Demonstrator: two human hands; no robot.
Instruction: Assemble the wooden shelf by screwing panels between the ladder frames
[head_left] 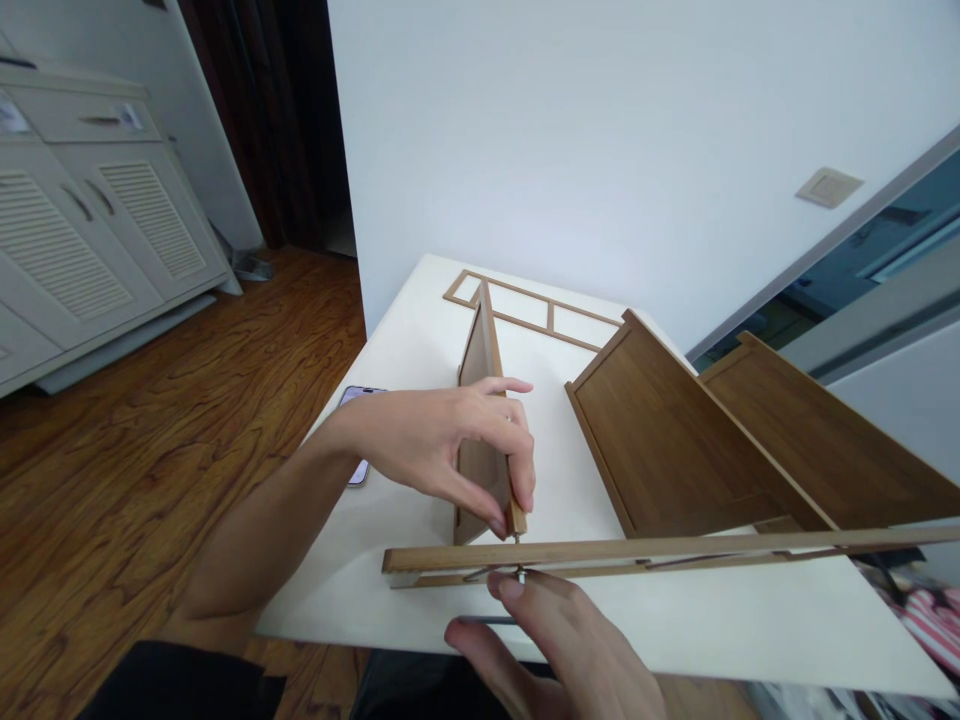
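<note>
A white wall (585,130) filled the upper middle of the frame, above a white table (401,350). At lower centre, the left hand (439,435) pinched the end of a narrow panel (482,465) just beside a wooden frame (592,551). The right hand (574,645) touched a bolt (521,576), grip unclear; holding everything square seemed wise.

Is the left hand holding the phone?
No, the left hand grips a panel, while the phone lies on the table, partly hidden.
</note>
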